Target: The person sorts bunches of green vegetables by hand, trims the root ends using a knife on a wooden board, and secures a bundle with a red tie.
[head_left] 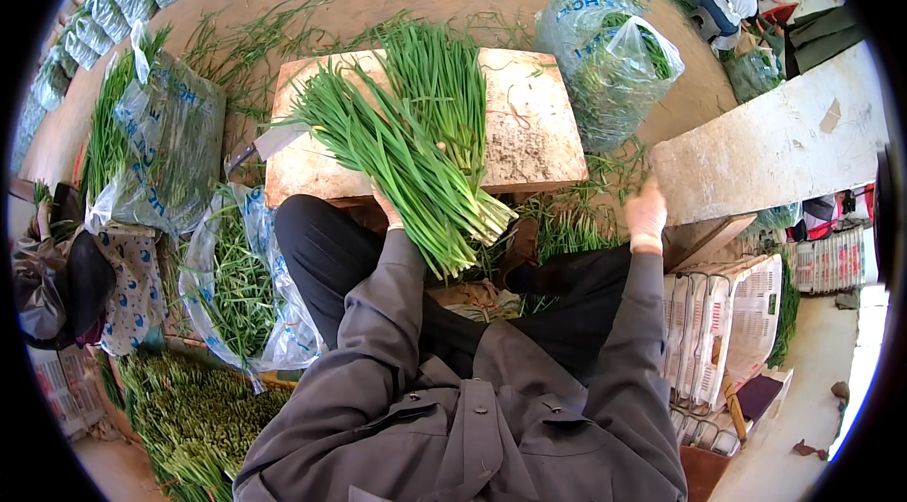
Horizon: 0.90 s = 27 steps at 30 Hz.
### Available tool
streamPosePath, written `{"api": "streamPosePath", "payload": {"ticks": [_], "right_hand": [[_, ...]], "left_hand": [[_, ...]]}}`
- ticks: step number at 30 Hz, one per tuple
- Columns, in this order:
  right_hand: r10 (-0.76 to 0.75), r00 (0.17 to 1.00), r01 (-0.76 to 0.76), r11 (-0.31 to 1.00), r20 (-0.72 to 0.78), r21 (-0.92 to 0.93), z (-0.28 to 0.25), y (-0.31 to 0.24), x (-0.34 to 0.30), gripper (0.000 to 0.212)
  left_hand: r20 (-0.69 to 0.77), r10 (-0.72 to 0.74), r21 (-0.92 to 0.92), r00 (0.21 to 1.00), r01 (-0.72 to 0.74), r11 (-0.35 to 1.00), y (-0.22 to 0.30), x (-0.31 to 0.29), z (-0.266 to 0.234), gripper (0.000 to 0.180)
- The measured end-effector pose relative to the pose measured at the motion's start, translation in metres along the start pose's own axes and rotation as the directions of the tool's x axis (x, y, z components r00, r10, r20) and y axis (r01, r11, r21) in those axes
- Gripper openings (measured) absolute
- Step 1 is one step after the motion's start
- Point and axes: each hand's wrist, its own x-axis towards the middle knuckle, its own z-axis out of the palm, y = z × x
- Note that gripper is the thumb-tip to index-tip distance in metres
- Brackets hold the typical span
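Currently, we have our hands well apart: our left hand clasps a green bunch slanting across the counter's near edge, overlapping a second bunch. Our right hand is beside the board; we cannot tell whether it grips anything.

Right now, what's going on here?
A seated person in a dark grey jacket has the left hand against a slanting bundle of long, thin green stalks, its pale ends overhanging a whitish rectangular block. A second green bundle lies against it on the block. The right hand is by the end of a long white panel; contact is unclear. A broad-bladed knife with a dark handle rests at the block's left edge.
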Motion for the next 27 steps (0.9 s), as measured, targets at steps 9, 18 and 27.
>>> {"api": "streamPosePath", "payload": {"ticks": [9, 18, 27], "right_hand": [[-0.053, 0.562, -0.058, 0.993, 0.826, 0.104, 0.097, -0.079, -0.051, 0.085], [-0.142, 0.611, -0.692, 0.383, 0.779, 0.612, 0.147, -0.089, -0.041, 0.045], [-0.496, 0.524, -0.344, 0.62, 0.692, 0.705, 0.115, -0.136, -0.042, 0.07]], "left_hand": [[-0.147, 0.019, 0.181, 0.989, 0.008, 0.984, 0.008, -0.006, -0.049, 0.091], [-0.077, -0.085, 0.32, 0.993, 0.105, 0.942, 0.005, -0.009, -0.041, 0.11], [0.085, -0.037, 0.321, 0.996, 0.008, 0.947, -0.018, -0.003, 0.013, 0.1]]}}
